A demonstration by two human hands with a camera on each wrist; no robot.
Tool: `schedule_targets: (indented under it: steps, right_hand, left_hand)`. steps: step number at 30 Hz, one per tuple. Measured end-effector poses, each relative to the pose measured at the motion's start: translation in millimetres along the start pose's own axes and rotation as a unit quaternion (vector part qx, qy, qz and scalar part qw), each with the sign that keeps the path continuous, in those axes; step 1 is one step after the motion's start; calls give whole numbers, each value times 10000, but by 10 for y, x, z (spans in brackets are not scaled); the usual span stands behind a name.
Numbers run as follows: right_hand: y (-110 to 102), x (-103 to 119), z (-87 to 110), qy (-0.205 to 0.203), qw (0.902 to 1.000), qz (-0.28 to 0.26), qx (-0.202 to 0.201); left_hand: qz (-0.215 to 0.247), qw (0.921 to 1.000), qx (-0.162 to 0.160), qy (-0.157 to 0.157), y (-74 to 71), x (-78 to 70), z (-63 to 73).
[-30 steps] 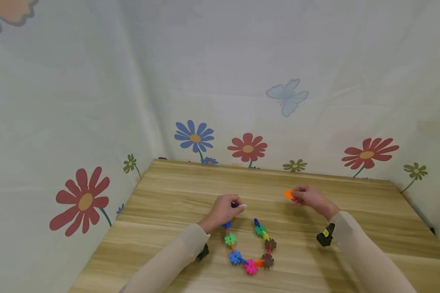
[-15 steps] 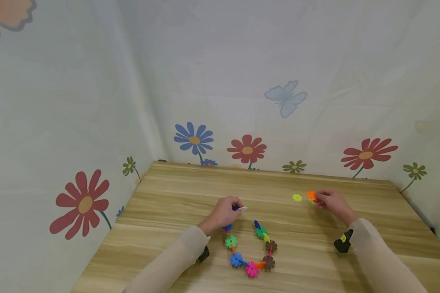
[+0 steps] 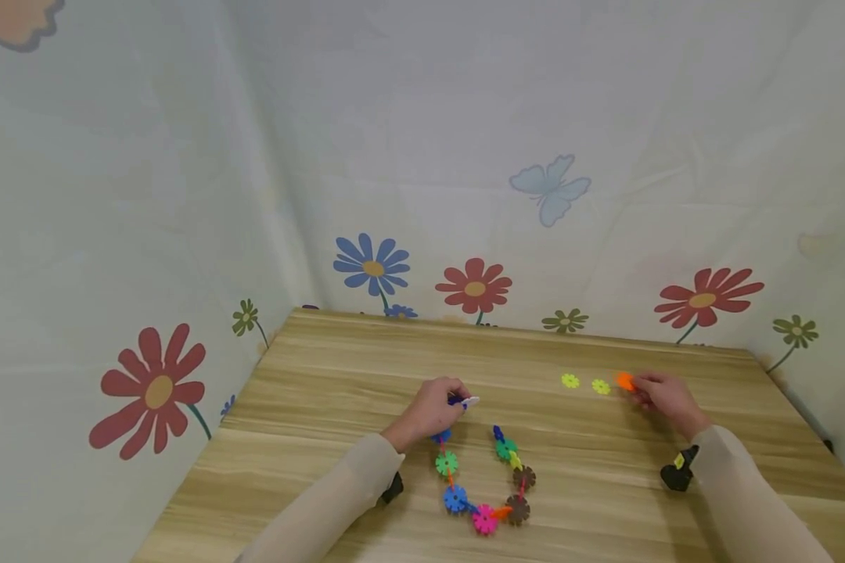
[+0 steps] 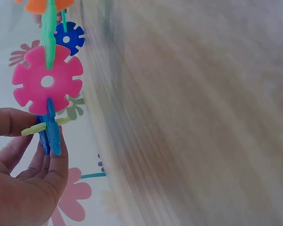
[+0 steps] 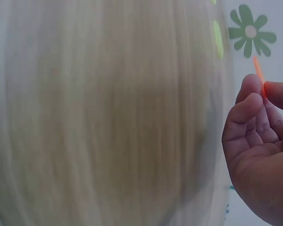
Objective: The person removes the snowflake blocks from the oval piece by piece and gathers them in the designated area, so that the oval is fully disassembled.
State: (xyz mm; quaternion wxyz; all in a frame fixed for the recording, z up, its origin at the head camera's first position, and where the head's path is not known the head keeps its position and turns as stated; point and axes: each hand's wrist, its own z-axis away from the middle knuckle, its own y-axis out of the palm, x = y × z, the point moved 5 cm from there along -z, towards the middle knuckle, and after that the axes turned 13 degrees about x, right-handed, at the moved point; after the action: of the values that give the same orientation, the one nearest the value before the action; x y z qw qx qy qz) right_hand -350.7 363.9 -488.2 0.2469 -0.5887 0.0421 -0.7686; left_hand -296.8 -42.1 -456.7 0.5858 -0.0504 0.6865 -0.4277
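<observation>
As pinched: orange disc (image 3: 625, 381) (notched plastic)

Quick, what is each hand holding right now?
Left hand: pinches the blue end piece of the flower chain.
Right hand: pinches an orange flower piece.
</observation>
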Motion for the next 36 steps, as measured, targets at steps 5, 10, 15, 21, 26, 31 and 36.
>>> schedule_targets:
  steps: [5,10,15,21,26,31,36]
  right_hand:
    - [-57,-72,6,96,9997,230,20]
    - [-97,-105,4,156,9992,368,62]
    - [-127,-133,12,175,9990,415,81]
    - [-137,-144,-3,148,9967,788,-86]
    - [-128,-120,0,151,9879,1523,-248]
    - [-122,-98,9,87,9837,1777,-261]
    - [-116,-58,15,-35,9776,2064,-415]
  left_hand:
    - [33,10000,31,-12,2,-7,-4]
    - [21,10000,12,27,-2,-4,-15]
    - [-35,10000,61,-9,12,6,-31]
    - [-98,9999,57,23,19,-2,-48]
    - [-107,9999,78,13,27,6,-60]
    - [-27,9999,99,-31,34,3,-61]
    - [216,9997,116,-97,45,7,-61]
